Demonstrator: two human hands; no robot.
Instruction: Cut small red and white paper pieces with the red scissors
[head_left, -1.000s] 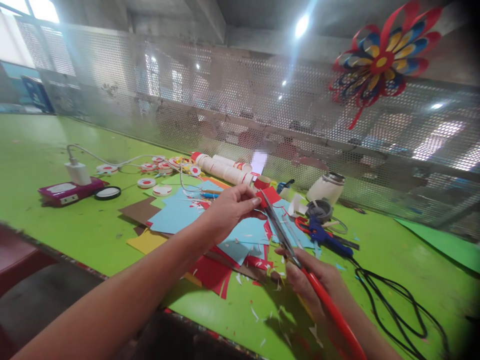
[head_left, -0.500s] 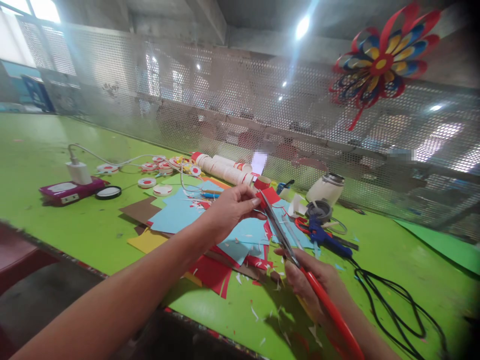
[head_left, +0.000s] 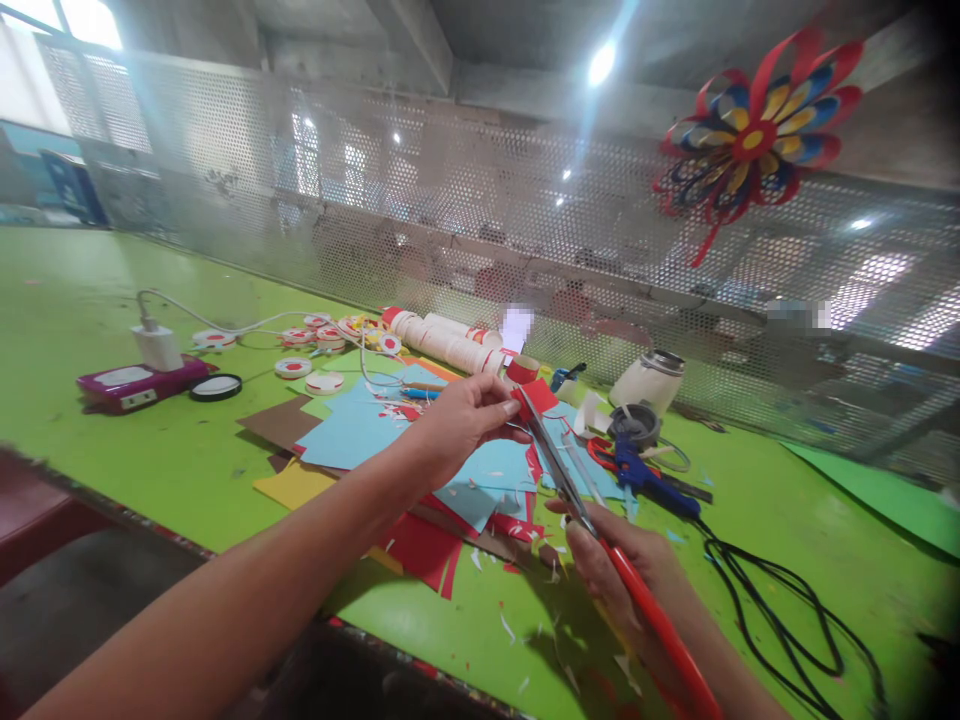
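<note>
left hand [head_left: 457,425] mid-frame, fingers pinching red paper [head_left: 534,397]. right hand [head_left: 626,575] lower right, wrapped round scissors [head_left: 570,480]; blade opening unclear, handle loops cut off.

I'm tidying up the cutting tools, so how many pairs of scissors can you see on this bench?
2: the red-handled scissors in the right hand, cutting the red paper piece held by the left hand; red-handled scissors lying beside the blue glue gun. Paper may hide more.

paper sheets [head_left: 352,430] mid-table | charger [head_left: 156,346] left | glue gun [head_left: 651,478] right | cups [head_left: 442,340] behind
</note>
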